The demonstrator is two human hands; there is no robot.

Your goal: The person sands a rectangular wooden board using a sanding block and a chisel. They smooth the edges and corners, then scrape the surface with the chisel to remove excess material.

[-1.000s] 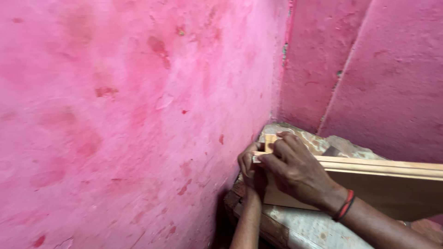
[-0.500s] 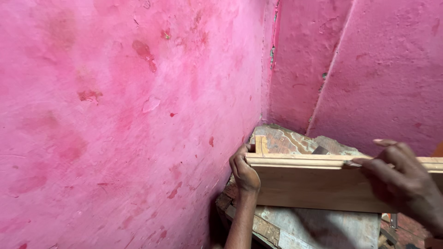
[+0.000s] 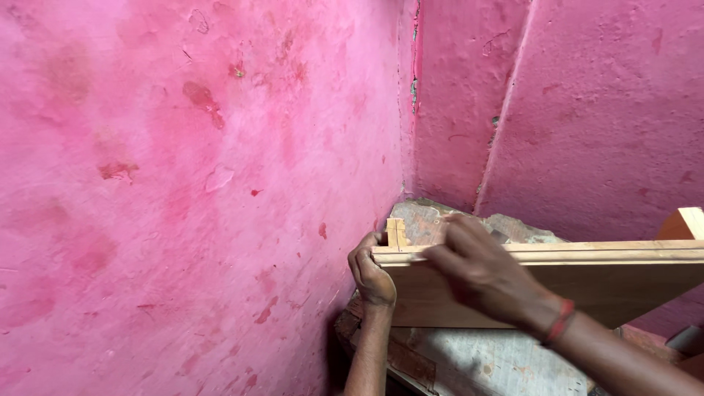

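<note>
A pale wooden panel (image 3: 609, 282) with a framed top edge stands on its edge in the corner of a pink room. My left hand (image 3: 372, 271) grips the panel's left end, close to the pink wall. A small wooden peg (image 3: 397, 233) sticks up at that end, just above my fingers. My right hand (image 3: 480, 273), blurred, lies over the top edge of the panel a little right of the peg, fingers spread and pointing left. A red band circles my right wrist.
Pink plastered walls (image 3: 183, 183) close in on the left and behind, meeting at a corner. A rough stone slab (image 3: 513, 227) lies behind the panel. A worn grey surface (image 3: 484, 363) sits below it. Another wooden block (image 3: 686, 222) shows at the right edge.
My right hand left the peg end, swung out to the right, and has now come back onto the panel's top edge. My left hand has kept its hold on the left end.
</note>
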